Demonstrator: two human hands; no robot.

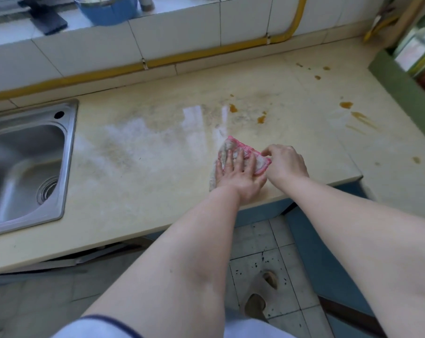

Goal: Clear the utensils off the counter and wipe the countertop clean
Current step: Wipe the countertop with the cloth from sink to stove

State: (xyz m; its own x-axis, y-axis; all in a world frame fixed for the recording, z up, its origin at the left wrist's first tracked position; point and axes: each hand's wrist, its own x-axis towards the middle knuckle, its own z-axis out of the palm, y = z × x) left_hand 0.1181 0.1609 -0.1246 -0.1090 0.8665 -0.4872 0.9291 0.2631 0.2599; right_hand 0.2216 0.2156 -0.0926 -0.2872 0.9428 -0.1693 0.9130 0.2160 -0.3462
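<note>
sink [70,132] at far left, set into the surface [138,186], well apart from the work. mid-surface we note a wet, glossy patch [192,113] with grey smears around it.

cloth [239,145], pink and grey, lies on the surface near the front edge, right of centre. left hand [238,174] rests on top of it, fingers straight and spread, palm pressing down; it grips nothing. right hand [287,164] sits just beside it on the right, fingers curled, pinching the cloth's right-hand corner. both hands touch the cloth; the left covers most of it.

relation that matters: the nearest brown spots [233,108] lie beyond the cloth, toward the tiled wall [182,37] and slightly right, near but not touching. the far spots [345,104] and their streaks sit well apart, further right. the cloth's long side runs roughly from the front edge toward the back, under the left fingers.

judgement: we are in the wiping step. the next stroke likely needs a push away from us and rightward. the right hand is nearer the far spots. risk: smearing the brown liquid rather than lifting it.
</note>
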